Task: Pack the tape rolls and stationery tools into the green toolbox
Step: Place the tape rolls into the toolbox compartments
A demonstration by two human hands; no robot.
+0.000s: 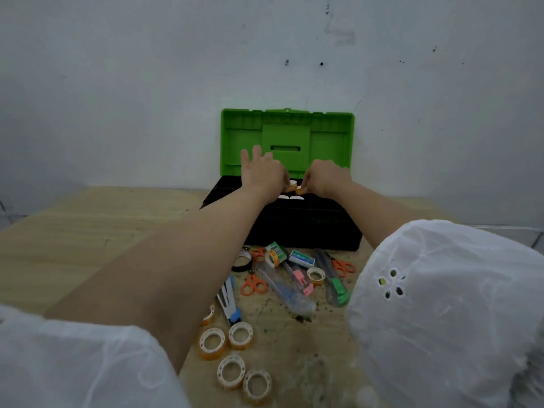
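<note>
You wear a white top of thin, slightly sheer fabric. Your left sleeve (73, 363) and right sleeve (441, 304) are short, loose and puffed. The right sleeve carries raised embroidery and a cluster of eyelet holes (391, 284). Forearms, left hand (262, 172) and right hand (326, 178) are uncovered.

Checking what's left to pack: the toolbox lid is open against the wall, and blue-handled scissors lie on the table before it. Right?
No: the head view shows the scissors have orange handles, not blue. The toolbox lid is open against the wall, and they lie on the table before it.
</note>
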